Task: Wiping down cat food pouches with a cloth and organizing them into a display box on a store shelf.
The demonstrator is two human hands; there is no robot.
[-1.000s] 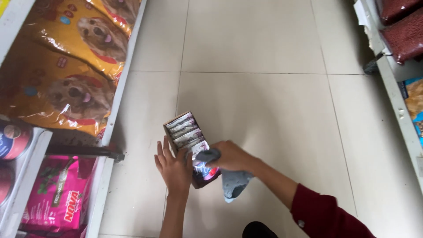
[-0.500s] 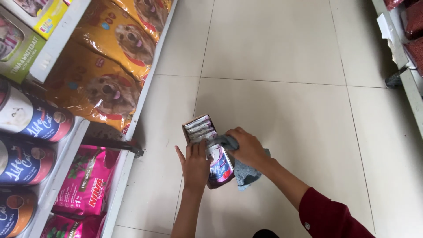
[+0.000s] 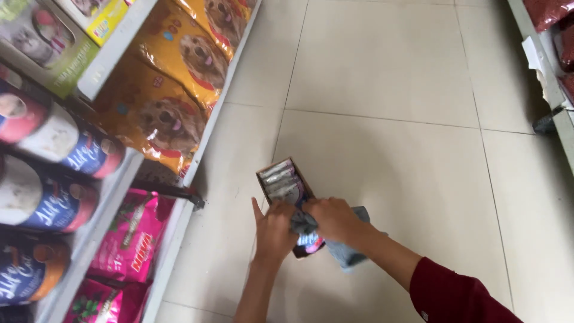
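**Shop aisle, floor level: small carton of pouches under a cloth**

Pale, glossy floor tiles (image 3: 382, 137) fill most of the frame, with thin grout lines crossing them. Along the left edge runs a white metal shelf rack (image 3: 179, 221) stocked with large orange dog-food bags (image 3: 170, 101), pink pet-food bags (image 3: 128, 233) at lower left, and round dark-blue and white tubs (image 3: 54, 197) on their sides. A second shelf edge with dark red packs (image 3: 550, 12) shows at upper right.

Item: small open cardboard carton (image 3: 290, 191) packed with upright grey foil pouches (image 3: 282, 179), held just below the centre of the frame, above the tiles, tilted with its open end toward the upper left.

Left hand (image 3: 272, 230): open, fingers spread and pointing up, its palm pressed flat against the carton's near left side as a brace.

Right hand (image 3: 332, 218): closed around a bunched grey-blue cloth (image 3: 350, 251), pressing it on the carton's lower end; the loose tail hangs to the lower right. A dark red sleeve (image 3: 454, 296) covers that forearm.

Handling, as a judgement: the carton looks light and only moderately stiff, thin board that would dent under a hard squeeze. The pouches look slick and soft, and could slide out of the tilted open end. Best hold is across the two long side walls or under the base, open end kept uppermost. The cloth is limp.
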